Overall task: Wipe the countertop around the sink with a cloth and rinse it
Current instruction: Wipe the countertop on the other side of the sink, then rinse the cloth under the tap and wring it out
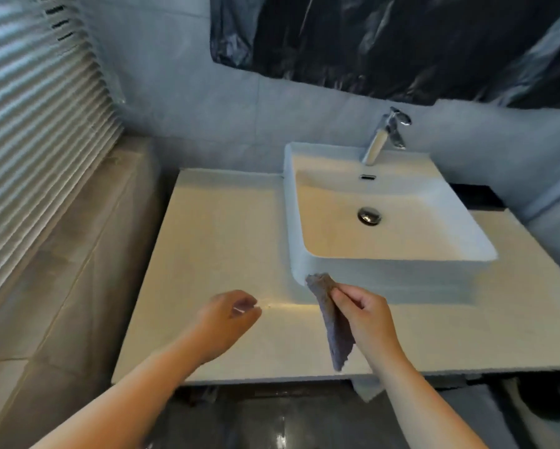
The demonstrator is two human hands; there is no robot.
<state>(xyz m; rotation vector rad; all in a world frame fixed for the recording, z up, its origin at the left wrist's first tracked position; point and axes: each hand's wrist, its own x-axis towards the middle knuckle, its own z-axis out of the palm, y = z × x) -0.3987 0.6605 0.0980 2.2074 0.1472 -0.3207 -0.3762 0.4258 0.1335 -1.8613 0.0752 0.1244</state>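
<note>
Window blinds (29, 124) fill the far left, with a tiled ledge (77, 254) running below them beside the pale countertop (213, 241). Over the front part of the countertop the left hand (231, 314) hovers, a little blurred, its fingers loosely curled with the thumb near the forefinger. Nothing shows in its grasp.

Just to the right of it hangs the grey cloth (332, 322), lifted off the countertop. Its top end sits in front of the near left corner of the sink (291, 222) and its lower end dangles toward the counter's front edge. The right hand (362, 314) pinches the cloth near its top between thumb and fingertips, fingers curled round the fabric.

The white square sink stands on the countertop behind both hands, toward the right. A metal drain (369, 216) sits in the middle of its basin, with a small overflow slot (367, 177) in the back wall. A chrome faucet (382, 137) rises from its back rim. Above it, on the grey wall, hangs a sheet of black plastic (385, 43).
</note>
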